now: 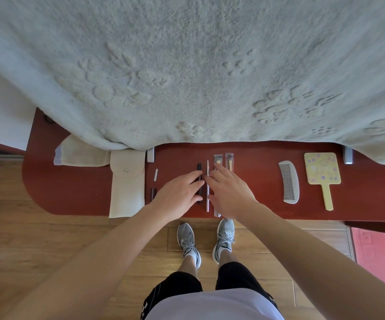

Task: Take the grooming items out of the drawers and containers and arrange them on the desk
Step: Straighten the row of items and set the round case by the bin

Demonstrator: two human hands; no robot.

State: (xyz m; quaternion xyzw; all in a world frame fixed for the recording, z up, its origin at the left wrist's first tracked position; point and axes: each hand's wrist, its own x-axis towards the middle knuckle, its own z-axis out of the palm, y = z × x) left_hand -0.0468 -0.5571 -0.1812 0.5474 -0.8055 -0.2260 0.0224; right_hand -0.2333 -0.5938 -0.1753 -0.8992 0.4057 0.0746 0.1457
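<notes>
On the red-brown desk [256,199] lies a row of grooming items. My left hand [177,195] rests flat over a black slim tool [199,168], fingers spread, touching it. My right hand [229,190] lies flat over two wrapped makeup brushes [229,161], its fingertips beside a thin white stick tool [207,188]. Neither hand grips anything. A grey comb [289,183] and a yellow hand mirror [322,169] lie to the right. A small white strip [156,174] and a dark item [153,195] lie to the left.
A cream fabric pouch [126,188] with a snap flap lies at the left, a folded cloth [80,153] beyond it. A large pale textured blanket [186,65] overhangs the desk's far side. Wooden floor, my grey shoes [206,241] and a pink mat [378,250] are below.
</notes>
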